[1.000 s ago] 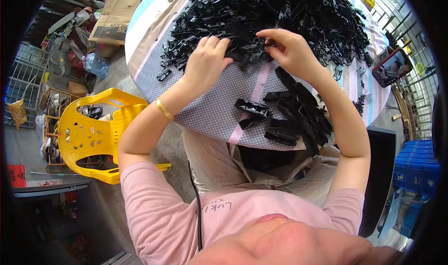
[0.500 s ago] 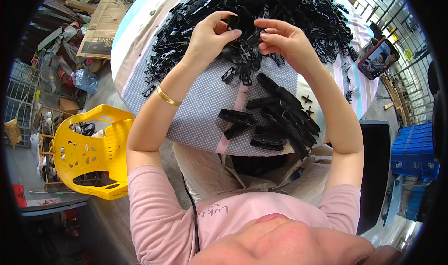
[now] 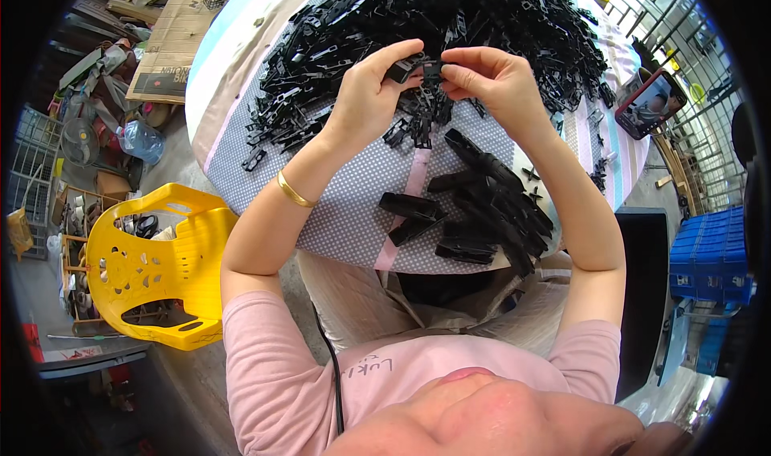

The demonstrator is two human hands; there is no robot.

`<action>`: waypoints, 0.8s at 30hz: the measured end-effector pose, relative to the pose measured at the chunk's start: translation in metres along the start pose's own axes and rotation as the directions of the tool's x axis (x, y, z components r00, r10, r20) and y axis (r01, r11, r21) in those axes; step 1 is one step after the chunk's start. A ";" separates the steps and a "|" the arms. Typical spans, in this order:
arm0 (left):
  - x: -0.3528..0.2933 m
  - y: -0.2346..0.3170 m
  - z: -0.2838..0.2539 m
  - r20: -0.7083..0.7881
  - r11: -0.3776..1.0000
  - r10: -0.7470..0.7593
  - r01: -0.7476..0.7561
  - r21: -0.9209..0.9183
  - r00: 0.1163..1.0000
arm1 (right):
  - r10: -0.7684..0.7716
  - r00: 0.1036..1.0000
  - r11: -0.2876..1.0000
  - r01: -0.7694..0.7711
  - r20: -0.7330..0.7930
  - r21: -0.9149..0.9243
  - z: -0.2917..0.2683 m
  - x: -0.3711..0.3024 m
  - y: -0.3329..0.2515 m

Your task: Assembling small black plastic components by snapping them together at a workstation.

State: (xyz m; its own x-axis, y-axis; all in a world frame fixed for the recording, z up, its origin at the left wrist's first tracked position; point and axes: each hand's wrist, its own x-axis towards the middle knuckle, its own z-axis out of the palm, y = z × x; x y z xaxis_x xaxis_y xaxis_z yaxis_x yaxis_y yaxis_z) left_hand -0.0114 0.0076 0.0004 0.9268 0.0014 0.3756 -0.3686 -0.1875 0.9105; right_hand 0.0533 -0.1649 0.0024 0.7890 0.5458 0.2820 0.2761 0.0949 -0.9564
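Note:
My left hand (image 3: 371, 91) is closed around a black plastic piece (image 3: 404, 69), held between thumb and fingers. Thumb and forefinger of my right hand (image 3: 491, 83) pinch a small black plastic part (image 3: 432, 72), which meets the left-hand piece or lies right against it. Behind and beneath both hands spreads a big heap of black plastic parts (image 3: 337, 26). Nearer to me lies a smaller pile of longer black pieces (image 3: 494, 203), with a few small cross-shaped bits (image 3: 530, 173) beside it. Which exact parts I hold is partly hidden by my fingers.
Everything rests on a round table with a dotted, striped cloth (image 3: 337, 207). A phone (image 3: 650, 103) stands at its right edge. To the left is a yellow plastic chair (image 3: 152, 263); farther off lie cardboard (image 3: 173, 46) and a water bottle (image 3: 142, 139). Blue crates (image 3: 711, 255) are at right.
My hands have come closer together and slightly toward me. The part in my right fingers now meets the piece in my left hand, where a gap showed before.

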 end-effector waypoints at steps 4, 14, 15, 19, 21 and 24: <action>-0.002 -0.002 0.000 0.011 0.980 0.132 -0.132 0.150 0.991 | -0.029 0.999 0.999 0.029 -0.018 -0.017 -0.001 -0.001 -0.008; -0.008 0.012 0.005 -0.001 0.973 -0.216 0.215 0.082 0.976 | -0.155 0.988 0.923 0.143 -0.003 -0.356 -0.001 -0.005 -0.001; -0.008 0.008 0.005 0.001 0.973 -0.215 0.214 0.081 0.977 | -0.241 0.970 0.881 0.207 -0.025 -0.426 0.001 -0.004 0.000; -0.008 0.001 0.006 0.055 0.927 -0.139 0.150 -0.344 0.989 | -0.417 0.909 0.699 0.326 0.008 -0.636 0.002 -0.004 -0.003; -0.007 0.001 0.005 0.020 0.948 -0.181 0.180 -0.264 0.983 | -0.459 0.888 0.674 0.359 0.015 -0.646 0.006 -0.005 -0.003; -0.007 0.002 0.003 0.001 0.972 -0.203 0.201 -0.124 0.979 | -0.495 0.868 0.640 0.391 0.034 -0.661 0.009 -0.007 -0.003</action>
State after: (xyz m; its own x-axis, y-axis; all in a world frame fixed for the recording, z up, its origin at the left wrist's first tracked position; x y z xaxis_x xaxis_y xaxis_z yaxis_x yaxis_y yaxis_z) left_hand -0.0180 0.0040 -0.0010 0.9824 0.0388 0.1830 -0.1805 -0.0597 0.9818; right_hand 0.0421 -0.1618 0.0031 0.5298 0.4556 0.7154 0.8481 -0.2764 -0.4520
